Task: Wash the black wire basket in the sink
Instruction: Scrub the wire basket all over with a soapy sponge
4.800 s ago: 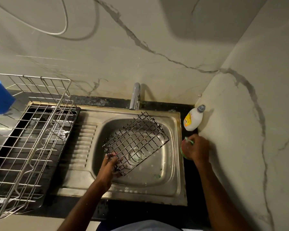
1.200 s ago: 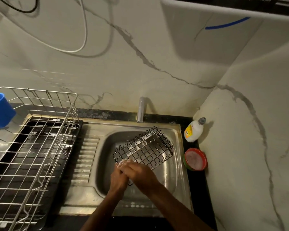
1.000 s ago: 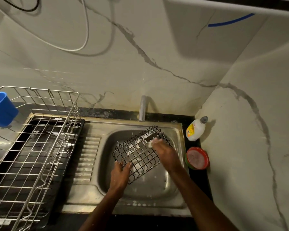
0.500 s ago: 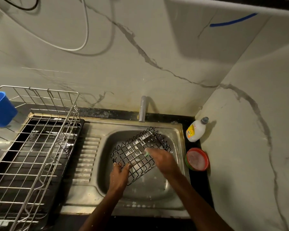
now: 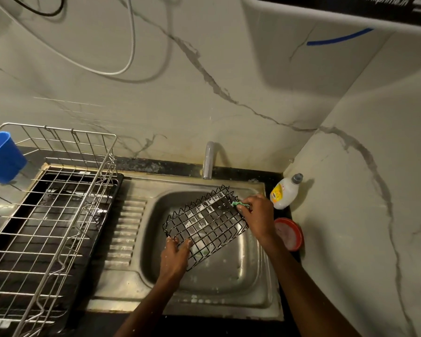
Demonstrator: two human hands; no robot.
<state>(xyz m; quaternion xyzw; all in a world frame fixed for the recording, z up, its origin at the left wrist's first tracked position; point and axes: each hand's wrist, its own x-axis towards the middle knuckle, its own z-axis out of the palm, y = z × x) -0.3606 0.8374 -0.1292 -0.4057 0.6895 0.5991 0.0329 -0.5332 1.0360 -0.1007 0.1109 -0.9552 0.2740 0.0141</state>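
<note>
Right hand point(image 5: 258, 215) pinches green scrubber point(image 5: 240, 204), now at far right corner of black wire basket point(image 5: 206, 221); half second ago it rubbed basket middle. Left hand point(image 5: 175, 254) still grips basket's near left corner, fingers curled round wires. Basket tilted over sink point(image 5: 229, 280), soap foam on wires. Tap point(image 5: 208, 159) at sink's back edge. Soap bottle point(image 5: 284, 192) and red dish point(image 5: 289, 235) by sink's right edge. Silver rack point(image 5: 49, 215) left of sink, blue cup point(image 5: 1, 156) hangs on it.
</note>
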